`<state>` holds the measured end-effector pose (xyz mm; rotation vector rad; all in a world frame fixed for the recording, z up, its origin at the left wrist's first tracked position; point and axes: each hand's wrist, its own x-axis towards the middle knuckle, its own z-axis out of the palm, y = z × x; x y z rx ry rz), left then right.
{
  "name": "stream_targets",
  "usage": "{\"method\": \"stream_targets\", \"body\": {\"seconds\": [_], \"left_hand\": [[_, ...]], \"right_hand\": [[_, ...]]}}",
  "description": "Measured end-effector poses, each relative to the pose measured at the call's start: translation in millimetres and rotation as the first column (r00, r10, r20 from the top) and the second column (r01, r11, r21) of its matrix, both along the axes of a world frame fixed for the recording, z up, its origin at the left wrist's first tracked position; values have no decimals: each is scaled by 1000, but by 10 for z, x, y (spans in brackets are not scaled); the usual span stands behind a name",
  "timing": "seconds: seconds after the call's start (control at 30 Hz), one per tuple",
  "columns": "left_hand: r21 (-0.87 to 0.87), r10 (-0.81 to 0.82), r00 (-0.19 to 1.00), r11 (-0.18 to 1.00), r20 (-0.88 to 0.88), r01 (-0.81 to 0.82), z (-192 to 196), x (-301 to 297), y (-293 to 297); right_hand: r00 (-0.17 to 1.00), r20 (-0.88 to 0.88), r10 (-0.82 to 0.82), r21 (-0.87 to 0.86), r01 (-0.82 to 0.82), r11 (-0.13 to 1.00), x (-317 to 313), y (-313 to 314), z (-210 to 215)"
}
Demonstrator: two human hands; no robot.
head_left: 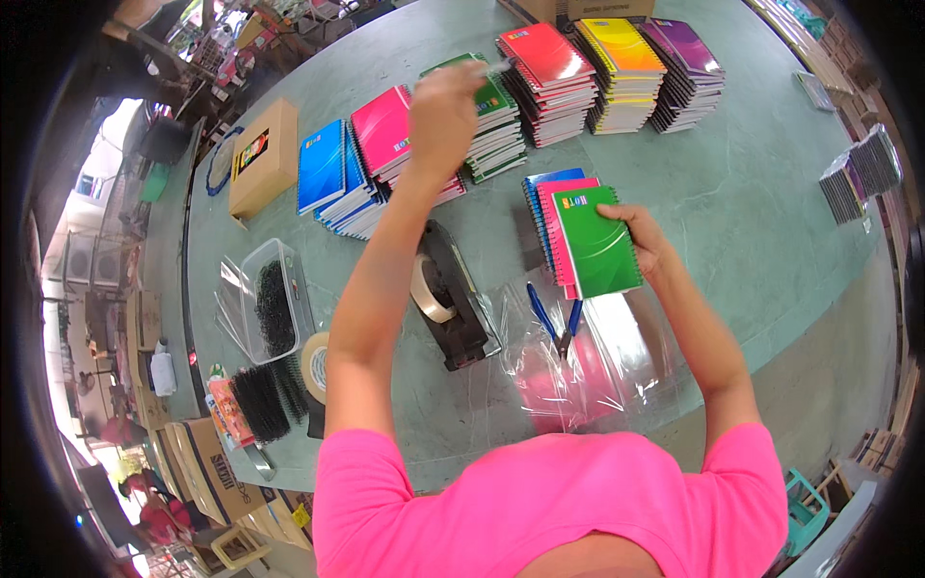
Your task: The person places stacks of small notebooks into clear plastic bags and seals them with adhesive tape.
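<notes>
My right hand [636, 239] is closed on a fanned set of spiral notebooks: a green notebook [593, 241] on top, a pink notebook [559, 231] and a blue notebook [540, 188] showing behind it. Farther off, my left hand [445, 120] reaches over the stack of green notebooks [499, 130], its fingertips blurred beside the stack of red notebooks [547, 58]. Whether those fingers grip anything is unclear. In the same row stand stacks of blue notebooks [323, 169], pink notebooks [381, 120], yellow notebooks [621, 58] and purple notebooks [684, 58].
Blue-handled pliers [541, 313] lie on clear plastic sleeves [617, 356] nearest me. Left of them is a black tape dispenser [453, 318]. A clear tub [275, 299] holds black coils; more black coils [260, 400] lie beside a tape roll [316, 366]. A cardboard box [265, 164] and wrapped notebooks [858, 178] flank the table.
</notes>
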<state>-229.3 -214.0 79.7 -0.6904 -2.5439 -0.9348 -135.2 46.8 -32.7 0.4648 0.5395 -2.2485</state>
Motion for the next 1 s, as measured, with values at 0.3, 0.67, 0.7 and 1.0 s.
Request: {"method": "stream_targets", "body": {"seconds": [0.3,0.67,0.7,1.0], "left_hand": [[-124,-523,852,843,39,523,-120,-37,723],[-437,-412,880,854,-235,283,-192,747,1249],[-488,-574,804,751,-152,444,-266,901,1303],[-303,21,874,934,-485,-190,-375,-528,828]], "right_hand": [[966,-248,71,93,-49,994,78,145,143],[978,-45,-205,-156,196,968,30,532,58],[976,-76,-203,-141,191,971,36,554,86],[961,-164,-222,-53,216,975,31,703,-45]]}}
